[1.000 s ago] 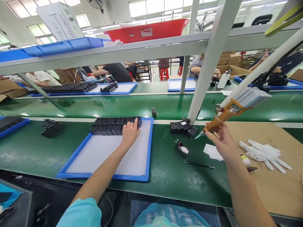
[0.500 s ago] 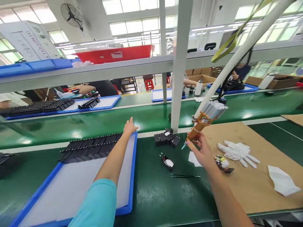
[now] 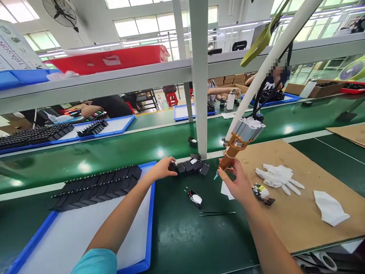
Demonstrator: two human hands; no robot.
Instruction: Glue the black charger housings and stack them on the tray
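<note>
My left hand (image 3: 163,168) reaches over the corner of the blue-rimmed tray (image 3: 148,228), and its fingers close on the leftmost piece of a small cluster of black plastic housings (image 3: 191,166) on the green bench. My right hand (image 3: 236,182) grips the orange nozzle of a hanging dispenser tool (image 3: 234,146), whose tip points down-left near the cluster. A row of black housings (image 3: 99,186) lies across the tray's far end. One open black part with white inside (image 3: 195,199) lies in front of the cluster, and tweezers (image 3: 217,213) lie beside it.
A brown board (image 3: 302,213) on the right carries white gloves (image 3: 278,176), a white cloth (image 3: 329,208) and a small component (image 3: 262,193). A white upright post (image 3: 200,76) stands behind the cluster. A green conveyor (image 3: 114,148) runs behind, and other people work at the far bench.
My left hand has left the row on the tray, swung right past the tray's corner, and now rests on the black cluster. The view has shifted, and my right hand keeps hold of the dispenser.
</note>
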